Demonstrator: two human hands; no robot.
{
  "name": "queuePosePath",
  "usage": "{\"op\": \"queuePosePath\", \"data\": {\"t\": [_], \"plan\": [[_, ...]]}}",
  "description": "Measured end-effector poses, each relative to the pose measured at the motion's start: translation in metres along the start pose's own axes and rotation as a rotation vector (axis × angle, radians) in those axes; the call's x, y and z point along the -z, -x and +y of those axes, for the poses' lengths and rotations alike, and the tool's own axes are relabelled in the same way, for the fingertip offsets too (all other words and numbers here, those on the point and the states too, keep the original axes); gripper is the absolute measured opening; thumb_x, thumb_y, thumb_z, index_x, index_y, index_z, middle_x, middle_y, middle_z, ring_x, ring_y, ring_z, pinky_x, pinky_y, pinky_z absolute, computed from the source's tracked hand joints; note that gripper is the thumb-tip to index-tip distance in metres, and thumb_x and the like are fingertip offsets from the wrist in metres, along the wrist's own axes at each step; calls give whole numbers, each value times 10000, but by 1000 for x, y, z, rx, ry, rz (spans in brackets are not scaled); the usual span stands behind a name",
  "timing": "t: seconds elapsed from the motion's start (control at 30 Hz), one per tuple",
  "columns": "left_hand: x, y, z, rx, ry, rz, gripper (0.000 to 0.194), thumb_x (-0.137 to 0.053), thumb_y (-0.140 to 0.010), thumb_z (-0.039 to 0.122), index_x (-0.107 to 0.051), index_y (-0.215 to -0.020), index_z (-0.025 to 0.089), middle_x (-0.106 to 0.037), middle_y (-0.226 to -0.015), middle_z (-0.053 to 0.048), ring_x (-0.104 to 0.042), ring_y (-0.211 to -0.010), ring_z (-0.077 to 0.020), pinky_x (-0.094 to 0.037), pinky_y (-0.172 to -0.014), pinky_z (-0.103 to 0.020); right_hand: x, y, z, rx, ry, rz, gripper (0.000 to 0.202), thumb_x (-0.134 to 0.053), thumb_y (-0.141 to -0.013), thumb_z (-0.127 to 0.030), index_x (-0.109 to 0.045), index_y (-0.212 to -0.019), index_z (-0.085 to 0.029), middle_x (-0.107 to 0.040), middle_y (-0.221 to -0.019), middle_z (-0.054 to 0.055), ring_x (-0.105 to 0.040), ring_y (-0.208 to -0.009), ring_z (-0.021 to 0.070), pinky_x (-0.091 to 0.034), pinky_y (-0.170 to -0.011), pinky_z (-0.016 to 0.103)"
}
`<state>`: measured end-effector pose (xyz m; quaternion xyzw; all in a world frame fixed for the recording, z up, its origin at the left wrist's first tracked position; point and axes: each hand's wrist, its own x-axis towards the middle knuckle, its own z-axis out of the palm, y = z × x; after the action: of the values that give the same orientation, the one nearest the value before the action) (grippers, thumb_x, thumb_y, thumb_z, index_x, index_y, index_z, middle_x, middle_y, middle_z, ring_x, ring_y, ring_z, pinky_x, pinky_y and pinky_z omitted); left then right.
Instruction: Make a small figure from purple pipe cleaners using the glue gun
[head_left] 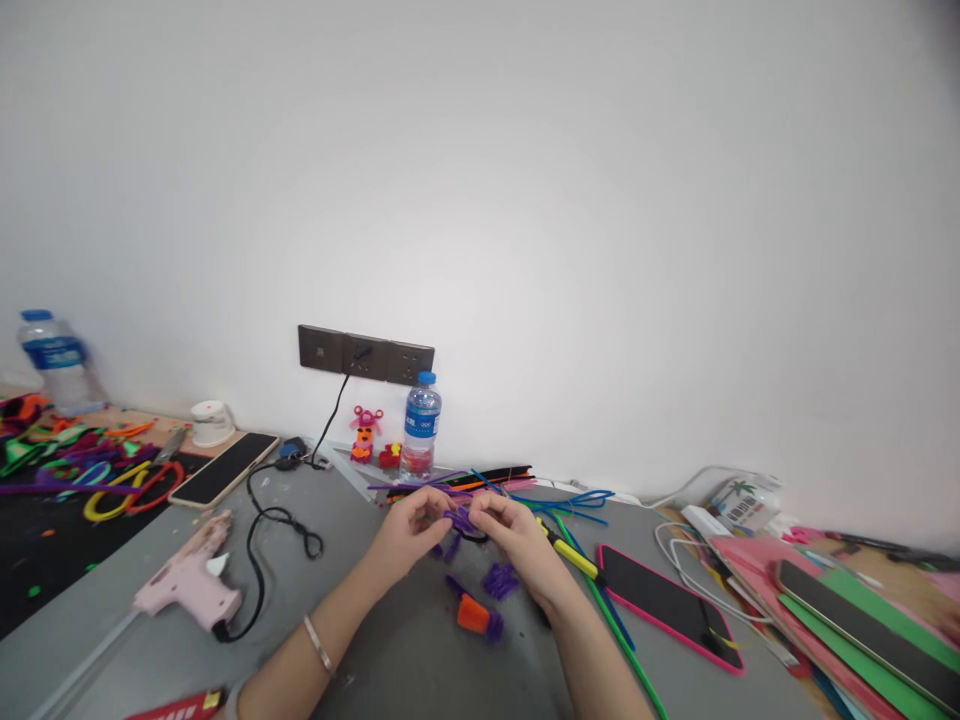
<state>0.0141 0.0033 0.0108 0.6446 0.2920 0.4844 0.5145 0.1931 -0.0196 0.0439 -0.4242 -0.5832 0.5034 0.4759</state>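
Between my two hands is a bent purple pipe cleaner. The fingertips of my left hand pinch it from one side, and my right hand pinches it from the other. A thin dark strand shows just under the fingers; I cannot make out what it is. On the grey table below lie a bunched purple pipe cleaner piece and an orange and purple pipe cleaner piece. A small pink and orange pipe cleaner figure stands by the wall.
To the left lie a pink glue gun with a black cord and a phone. A water bottle stands beyond my hands. On the right are a yellow-handled tool, a pink-edged tablet, green pipe cleaners and stacked coloured sheets.
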Motion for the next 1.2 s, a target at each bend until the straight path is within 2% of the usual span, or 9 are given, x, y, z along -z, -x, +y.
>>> {"op": "queuePosePath", "data": {"t": [0.23, 0.43, 0.97, 1.2], "plan": [[-1, 0, 4, 13, 42, 20, 199, -672, -751, 349, -587, -755, 169, -590, -766, -14, -553, -745, -164, -461, -694, -271, -4, 1, 0, 0, -18, 26, 321, -717, -721, -473, -612, -682, -172, -487, -635, -33, -412, -623, 135, -321, -607, 246], [0, -1, 1, 12, 43, 38, 230, -682, -760, 376, -611, -723, 160, -629, -891, -66, -595, -870, -208, -483, -760, -299, -7, -1, 1, -6, -12, 24, 367, -733, -683, -516, -591, -643, -180, -468, -605, -34, -399, -596, 135, -320, -576, 245], [2, -1, 2, 26, 66, 95, 225, -737, -712, 376, -690, -708, 156, -653, -949, -91, -628, -893, -227, -511, -801, -328, -9, -1, 3, 3, -8, 7, 338, -724, -705, -491, -589, -666, -183, -485, -607, -37, -411, -581, 129, -311, -569, 244], [3, -2, -1, 13, 59, 134, 241, -753, -689, 398, -702, -697, 163, -647, -959, -91, -619, -912, -229, -514, -788, -334, -10, -1, 3, -5, 6, 19, 373, -719, -689, -535, -596, -659, -185, -492, -580, -40, -420, -558, 130, -309, -551, 247]]}}
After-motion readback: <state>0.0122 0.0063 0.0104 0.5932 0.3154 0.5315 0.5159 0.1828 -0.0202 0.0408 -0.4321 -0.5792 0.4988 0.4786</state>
